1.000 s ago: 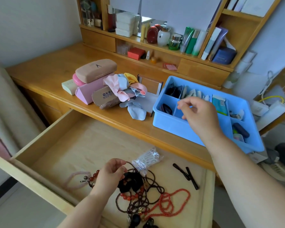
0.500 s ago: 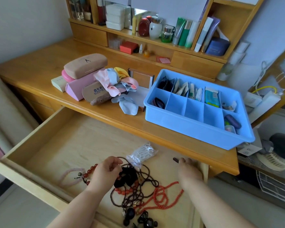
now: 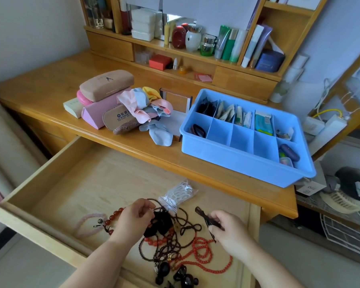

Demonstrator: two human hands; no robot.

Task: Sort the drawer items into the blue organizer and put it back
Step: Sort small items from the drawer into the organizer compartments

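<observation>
Pinching two dark hair clips (image 3: pixel 206 218) between thumb and curled fingers, my right hand (image 3: pixel 229 230) sits low over the open drawer (image 3: pixel 75 179), the clips' upper ends sticking out past my fingertips toward the back of the drawer. My left hand (image 3: pixel 133 218) has its fingers curled in on the tangle of dark bead strings (image 3: pixel 175 235), thumb and forefinger closed on a thin strand just beside a black scrunchie (image 3: pixel 160 223). Around that tangle lie a red bead bracelet (image 3: pixel 112 217) partly under my left wrist, a pale pink bracelet (image 3: pixel 87 223) farther left, a long orange-red bead necklace (image 3: pixel 206 254) looping near the drawer's front edge, and a small clear bag of white pieces (image 3: pixel 179 194) behind both hands. The blue organizer (image 3: pixel 237 163) stands up on the desk (image 3: pixel 40 84), right of a heap of glasses cases (image 3: pixel 106 84) and coloured cloths (image 3: pixel 146 104), with several compartments already filled and three front ones bare.
</observation>
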